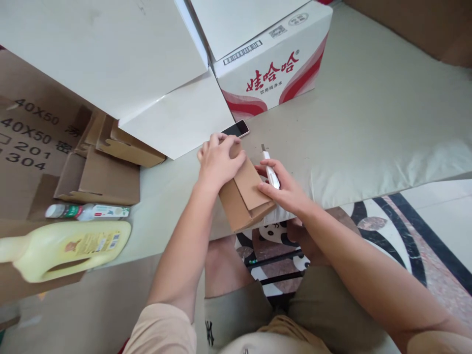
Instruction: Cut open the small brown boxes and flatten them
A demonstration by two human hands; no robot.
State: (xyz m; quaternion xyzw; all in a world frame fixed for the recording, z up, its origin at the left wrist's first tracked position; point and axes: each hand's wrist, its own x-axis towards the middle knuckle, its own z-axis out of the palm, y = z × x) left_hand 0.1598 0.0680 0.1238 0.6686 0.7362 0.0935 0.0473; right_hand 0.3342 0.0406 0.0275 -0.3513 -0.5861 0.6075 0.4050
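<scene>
Both forearms (184,241) forward | left hand (220,160): fingers clasping carton (236,209) | right hand (285,191): fingers gripping cutter (273,178)

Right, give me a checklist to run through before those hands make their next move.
1. Left hand on the cardboard box: ok.
2. Right hand holding the white cutter: ok.
3. Metal tip pointed away from the body: ok, it points forward.
4. Box well back from the table edge: not ok, its near end is at the edge.
5. Phone well away: not ok, it lies by the left fingers.
6. Box contents: cannot tell.
</scene>
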